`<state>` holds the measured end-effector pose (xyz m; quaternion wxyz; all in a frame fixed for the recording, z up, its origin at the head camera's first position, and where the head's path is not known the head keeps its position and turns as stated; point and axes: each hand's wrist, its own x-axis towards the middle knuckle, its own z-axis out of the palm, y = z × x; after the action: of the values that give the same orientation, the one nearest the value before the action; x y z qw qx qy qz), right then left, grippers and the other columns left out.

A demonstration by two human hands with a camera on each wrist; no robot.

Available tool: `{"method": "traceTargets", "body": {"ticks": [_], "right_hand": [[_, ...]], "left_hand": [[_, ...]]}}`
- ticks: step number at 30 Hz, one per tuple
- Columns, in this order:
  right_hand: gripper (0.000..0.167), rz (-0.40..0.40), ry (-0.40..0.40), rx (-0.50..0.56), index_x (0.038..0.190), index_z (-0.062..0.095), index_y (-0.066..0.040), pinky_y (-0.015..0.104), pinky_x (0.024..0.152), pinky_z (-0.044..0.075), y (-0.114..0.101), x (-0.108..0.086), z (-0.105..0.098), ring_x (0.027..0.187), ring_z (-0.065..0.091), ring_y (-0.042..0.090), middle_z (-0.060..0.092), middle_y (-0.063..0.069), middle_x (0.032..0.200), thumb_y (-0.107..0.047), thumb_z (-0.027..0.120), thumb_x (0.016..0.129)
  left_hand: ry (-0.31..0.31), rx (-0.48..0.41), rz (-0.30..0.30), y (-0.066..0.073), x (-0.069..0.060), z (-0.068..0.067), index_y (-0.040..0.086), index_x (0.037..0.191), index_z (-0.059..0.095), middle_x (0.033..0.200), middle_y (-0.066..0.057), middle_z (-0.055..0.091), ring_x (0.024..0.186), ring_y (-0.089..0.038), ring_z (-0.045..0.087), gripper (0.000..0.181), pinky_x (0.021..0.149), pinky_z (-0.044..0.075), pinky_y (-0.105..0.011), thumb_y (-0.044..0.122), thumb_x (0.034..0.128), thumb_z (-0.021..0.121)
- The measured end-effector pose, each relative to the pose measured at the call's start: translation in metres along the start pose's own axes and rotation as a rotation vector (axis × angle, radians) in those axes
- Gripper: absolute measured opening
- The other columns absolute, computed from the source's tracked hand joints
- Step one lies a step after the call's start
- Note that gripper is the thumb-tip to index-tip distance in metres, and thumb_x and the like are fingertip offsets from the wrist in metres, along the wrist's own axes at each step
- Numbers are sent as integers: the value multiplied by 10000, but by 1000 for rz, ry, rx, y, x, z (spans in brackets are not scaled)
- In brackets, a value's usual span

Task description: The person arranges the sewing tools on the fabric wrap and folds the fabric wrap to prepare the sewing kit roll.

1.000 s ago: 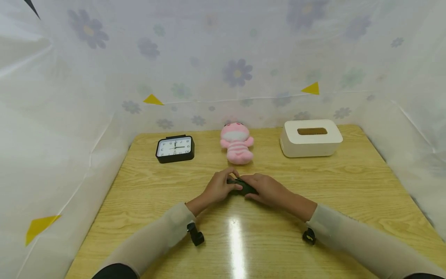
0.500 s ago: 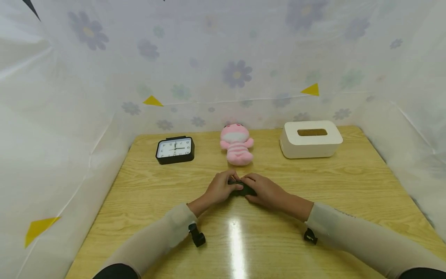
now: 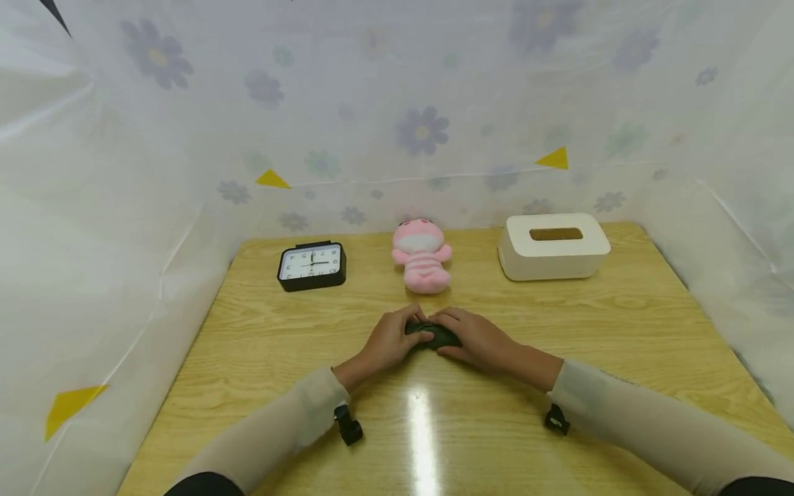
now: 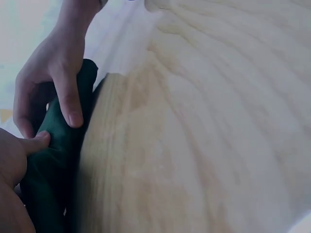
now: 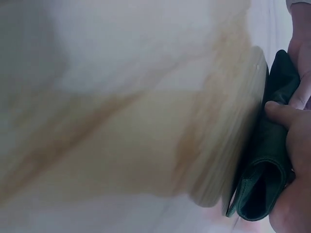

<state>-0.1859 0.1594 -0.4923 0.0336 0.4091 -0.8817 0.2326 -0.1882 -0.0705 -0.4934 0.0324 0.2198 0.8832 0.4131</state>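
A dark green rolled-up piece of soft, leather-like material [image 3: 443, 335] lies on the wooden table between my hands. In the right wrist view the roll [image 5: 265, 141] shows a stitched edge and an open, hollow end. My left hand [image 3: 389, 335] grips its left part, the thumb along the near side and the fingers bent over the far side. Close beside it, my right hand [image 3: 479, 337] holds the right part, thumb in front and fingers over the top. Its underside and the parts beneath both palms are hidden.
Behind the hands a pink striped plush toy [image 3: 424, 258] lies on the wooden table [image 3: 279, 344]. A black-framed clock [image 3: 311, 266] is at the back left, its numerals upside down. A white tissue box [image 3: 554, 249] stands back right. Flowered sheeting [image 3: 347, 138] surrounds the table.
The fingers of both hands have shifted slightly on the green roll, and it lies a little flatter between them. The toy, clock and tissue box have stayed put.
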Motion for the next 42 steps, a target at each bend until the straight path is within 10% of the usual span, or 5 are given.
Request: {"method": "traceTargets", "body": {"ticks": [17, 25, 33, 42], "right_hand": [[698, -17, -84, -49, 1567, 455, -209, 485, 992, 522, 9, -18, -8, 1297, 558, 267, 550, 70, 1460, -358, 758, 956], [620, 120, -127, 70, 1546, 489, -209, 519, 1043, 484, 17, -34, -16, 1324, 562, 299, 567, 72, 1471, -392, 697, 992], [519, 110, -75, 162, 1494, 556, -136, 498, 1054, 486, 28, -46, -21, 1344, 565, 295, 588, 65, 1472, -295, 673, 1014], [524, 107, -93, 179, 1518, 528, -145, 492, 1070, 474, 32, -50, -18, 1362, 550, 281, 567, 48, 1497, -319, 633, 1035]], "left_hand": [[-159, 405, 206, -17, -23, -19, 302, 1455, 564, 1458, -50, 545, 1313, -269, 510, 586, 1028, 431, -536, 491, 931, 745], [-204, 387, 236, -25, -30, -29, 377, 1537, 479, 1435, -22, 558, 1338, -240, 501, 636, 1067, 399, -517, 463, 949, 704], [-221, 313, 172, -28, -28, -36, 139, 1525, 513, 1439, -40, 562, 1320, -250, 501, 690, 1080, 403, -505, 453, 946, 719], [-247, 357, 187, -29, -34, -37, 144, 1519, 526, 1433, -56, 551, 1315, -263, 501, 706, 1042, 414, -499, 466, 927, 736]]}}
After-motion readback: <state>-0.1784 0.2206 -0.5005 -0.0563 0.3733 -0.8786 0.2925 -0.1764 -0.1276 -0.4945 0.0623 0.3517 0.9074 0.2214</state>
